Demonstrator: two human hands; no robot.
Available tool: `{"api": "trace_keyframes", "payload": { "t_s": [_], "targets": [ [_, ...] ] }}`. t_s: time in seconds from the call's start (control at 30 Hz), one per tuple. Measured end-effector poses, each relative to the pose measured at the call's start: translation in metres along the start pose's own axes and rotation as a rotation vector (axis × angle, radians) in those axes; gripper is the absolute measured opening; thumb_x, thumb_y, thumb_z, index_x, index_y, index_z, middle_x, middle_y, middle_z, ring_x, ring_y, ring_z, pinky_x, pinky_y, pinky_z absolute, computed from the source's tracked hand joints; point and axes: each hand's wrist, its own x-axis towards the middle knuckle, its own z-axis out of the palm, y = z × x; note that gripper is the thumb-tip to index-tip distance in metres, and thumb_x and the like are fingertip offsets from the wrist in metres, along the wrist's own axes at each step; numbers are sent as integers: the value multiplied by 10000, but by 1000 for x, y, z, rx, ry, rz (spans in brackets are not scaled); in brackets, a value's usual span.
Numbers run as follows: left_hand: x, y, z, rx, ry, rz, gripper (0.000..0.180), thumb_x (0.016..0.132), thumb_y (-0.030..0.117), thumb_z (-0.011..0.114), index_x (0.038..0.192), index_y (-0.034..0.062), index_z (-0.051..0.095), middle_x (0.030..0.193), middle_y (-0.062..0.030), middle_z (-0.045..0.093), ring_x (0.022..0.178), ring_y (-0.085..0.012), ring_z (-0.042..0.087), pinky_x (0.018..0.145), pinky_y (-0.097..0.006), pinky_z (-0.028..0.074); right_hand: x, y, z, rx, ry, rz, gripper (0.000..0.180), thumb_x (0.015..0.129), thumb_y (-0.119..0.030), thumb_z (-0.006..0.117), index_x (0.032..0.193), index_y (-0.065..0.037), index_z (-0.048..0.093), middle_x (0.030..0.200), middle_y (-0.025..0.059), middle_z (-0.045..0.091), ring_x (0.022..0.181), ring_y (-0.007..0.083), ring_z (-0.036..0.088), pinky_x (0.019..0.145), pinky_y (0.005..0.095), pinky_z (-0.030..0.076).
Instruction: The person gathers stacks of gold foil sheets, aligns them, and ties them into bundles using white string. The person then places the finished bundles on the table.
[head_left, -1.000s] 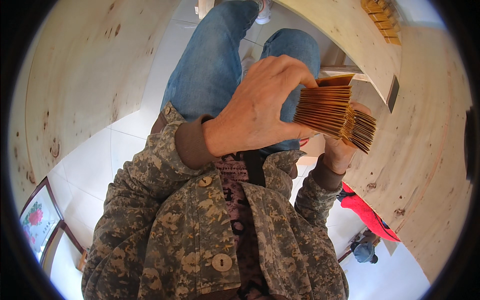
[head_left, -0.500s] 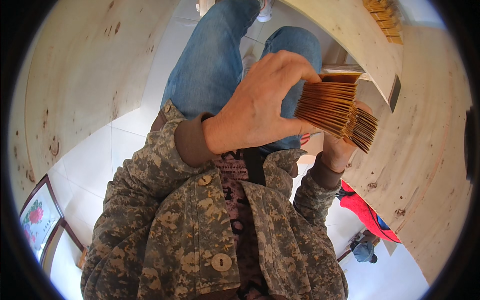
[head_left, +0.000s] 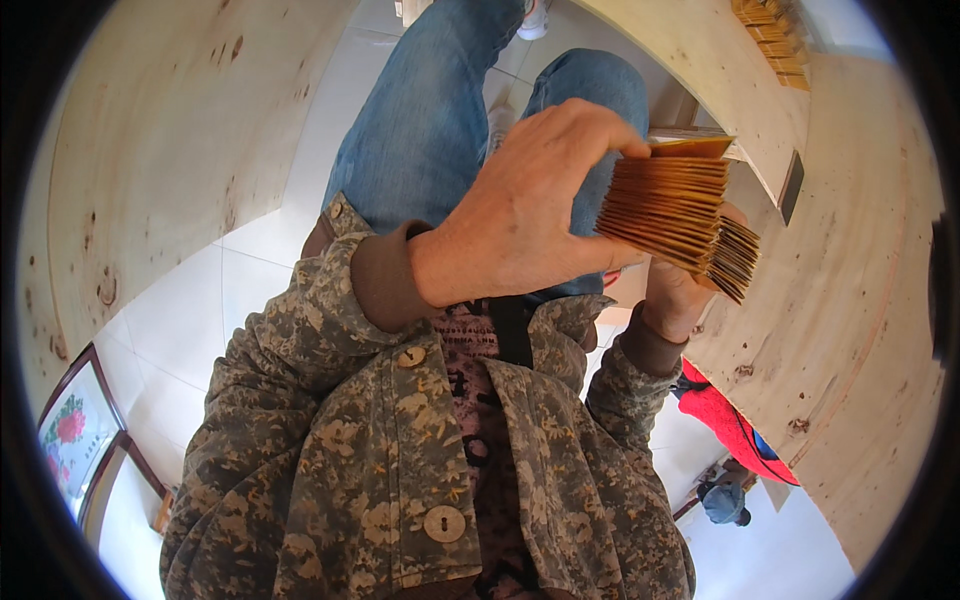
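The brown stack [head_left: 665, 205] sits between the left hand [head_left: 525, 215], thumb and fingers pinching it, and the right hand [head_left: 675, 300], clasping its right side, fingers mostly hidden. Even pressure should keep edges aligned.

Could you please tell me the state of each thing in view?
Brown stack: held, edges fanned, in two offset sections
Left hand: closed on the larger section
Right hand: closed on the smaller section, partly hidden
Camouflage jacket: worn, open in front
Other brown pieces, upper right: bunched in a row
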Motion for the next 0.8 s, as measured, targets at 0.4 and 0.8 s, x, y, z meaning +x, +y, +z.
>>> {"api": "trace_keyframes", "payload": {
  "t_s": [0.4,0.8],
  "targets": [
    [8,3,-2,-70,-26,77,769,659,223,850,1313,41,489,1202,-114,528,1143,-274,531,995,-387,422,-12,16,-6,215,61,53,734,717,-197,845,1303,6,451,1231,120,550,1114,258,564,986,399,462],
    [8,14,9,-206,130,56,955,575,283,926,1353,29,434,1269,-127,490,1172,-255,510,998,-390,414,-7,20,17,737,35,105,659,823,-223,665,1393,-11,412,1347,187,512,1246,330,503,1075,495,395]
  ]
}}
